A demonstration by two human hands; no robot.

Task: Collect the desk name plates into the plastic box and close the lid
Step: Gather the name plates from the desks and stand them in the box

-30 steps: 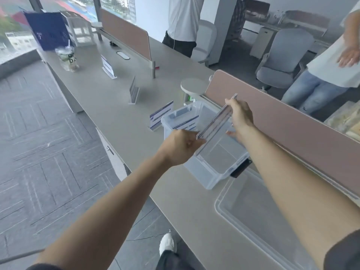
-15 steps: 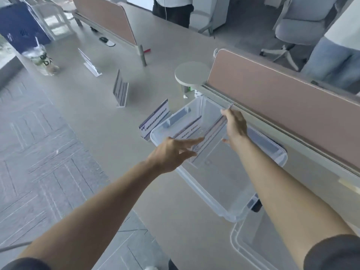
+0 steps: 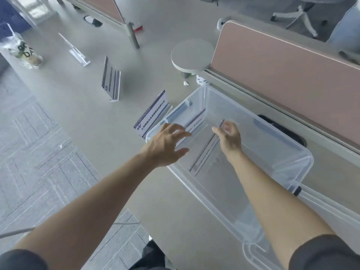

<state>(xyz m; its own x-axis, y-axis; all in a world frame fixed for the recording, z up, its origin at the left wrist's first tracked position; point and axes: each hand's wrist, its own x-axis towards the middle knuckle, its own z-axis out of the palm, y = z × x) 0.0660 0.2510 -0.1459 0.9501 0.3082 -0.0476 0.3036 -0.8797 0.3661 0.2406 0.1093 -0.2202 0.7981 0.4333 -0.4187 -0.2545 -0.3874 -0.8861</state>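
Clear acrylic name plate point(image 3: 204, 151) (navy-edged) rests in the plastic box point(image 3: 303, 152); both hands' fingers spread wide.

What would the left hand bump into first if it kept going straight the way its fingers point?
Probably the name plate leaning inside the plastic box. The left hand hovers open over the box's near rim, fingers aimed across the inside toward it. Depth is hard to judge; it might pass above.
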